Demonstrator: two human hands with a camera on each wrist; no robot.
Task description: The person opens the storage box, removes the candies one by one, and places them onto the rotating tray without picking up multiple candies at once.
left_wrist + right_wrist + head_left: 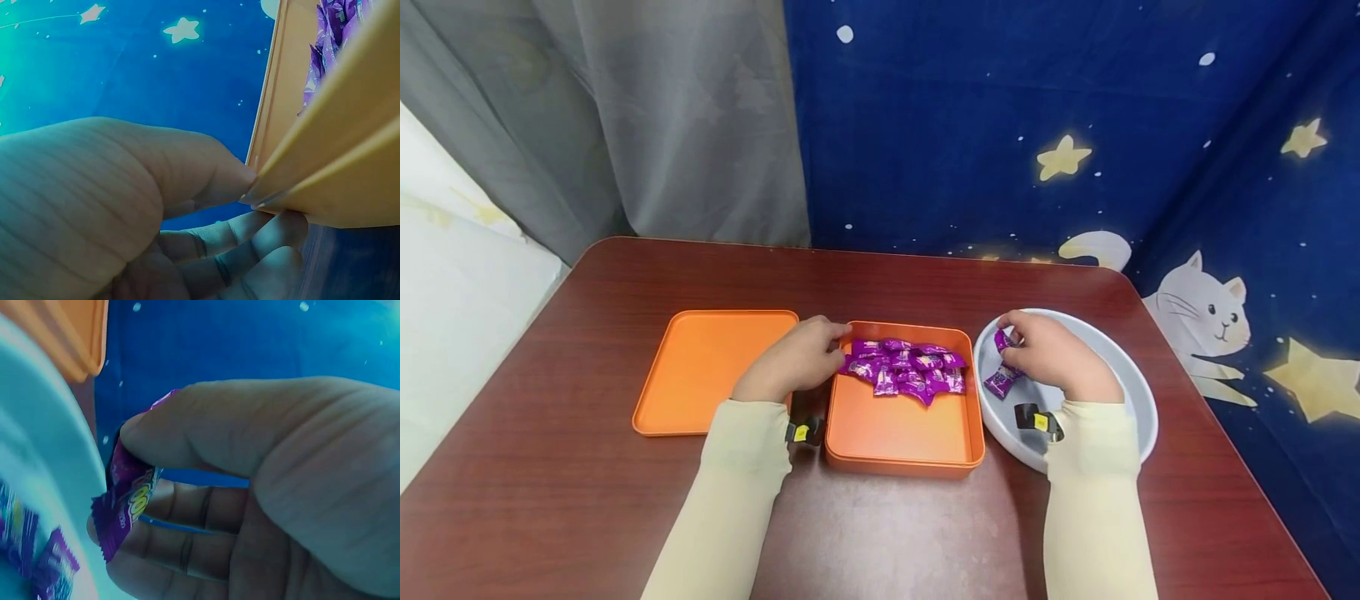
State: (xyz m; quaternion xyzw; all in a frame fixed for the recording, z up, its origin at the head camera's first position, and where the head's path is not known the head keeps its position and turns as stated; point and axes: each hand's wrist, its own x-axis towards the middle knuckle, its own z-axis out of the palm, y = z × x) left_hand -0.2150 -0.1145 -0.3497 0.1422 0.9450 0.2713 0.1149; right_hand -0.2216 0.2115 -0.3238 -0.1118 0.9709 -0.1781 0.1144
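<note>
**Table (895,542): candy (128,500) pick-up, apparently**

Lid (700,367) at 9 o'clock; left hand (797,357) pinching the box's (902,468) 11 o'clock corner; right hand (1060,358) pinching the candy at the tray's (1138,400) 10 o'clock. Next probably calls for lifting it toward 9 o'clock.

Head view faces forward-down; wrist views (close) share the orange box (901,429)

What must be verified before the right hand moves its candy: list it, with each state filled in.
1. Candy pinched by the right hand: ok.
2. Orange box gripped at a far corner by the left hand: ok.
3. Orange lid off the box: ok, it lies to the left.
4. Bare space in the box: ok, on the near side.
5. Round tray emptied: not ok, it holds other candies.
6. Tray candy count: cannot tell, partly hidden.
</note>
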